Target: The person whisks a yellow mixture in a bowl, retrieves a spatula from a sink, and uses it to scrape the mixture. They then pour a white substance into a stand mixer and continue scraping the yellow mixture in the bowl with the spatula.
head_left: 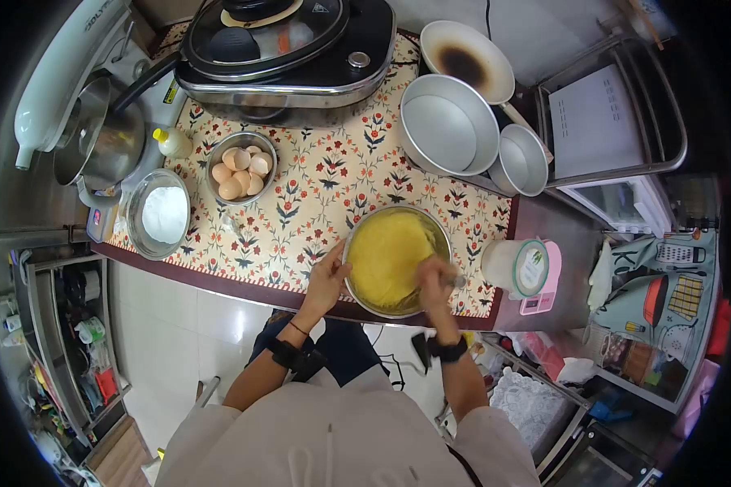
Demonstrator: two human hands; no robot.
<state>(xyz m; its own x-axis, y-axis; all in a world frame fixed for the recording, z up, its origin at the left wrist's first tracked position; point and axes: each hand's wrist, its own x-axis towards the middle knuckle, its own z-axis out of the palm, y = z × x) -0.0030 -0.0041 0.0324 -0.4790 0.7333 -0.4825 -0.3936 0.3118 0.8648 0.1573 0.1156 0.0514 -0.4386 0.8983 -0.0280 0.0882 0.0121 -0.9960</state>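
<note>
A metal mixing bowl (445, 235) stands near the front edge of the table, with thick yellow batter (386, 252) in it. My left hand (327, 280) grips the bowl's left rim, thumb and fingers around the edge. Above the right side of the batter, my right hand (437, 282) is closed and smeared by motion. It holds what looks like a whisk (460, 282); only the handle end shows, and its head is hidden. Left of the bowl are a small metal bowl (274, 166) of cracked eggshells (240, 172) and a glass bowl of white powder (164, 214).
An electric cooker (300, 81) with a lid stands at the back. Round cake tins (449, 126) and a stained pan (469, 61) sit at the back right. A lidded jar (516, 266) rests by a pink scale (542, 300). A stand mixer (61, 81) is at left.
</note>
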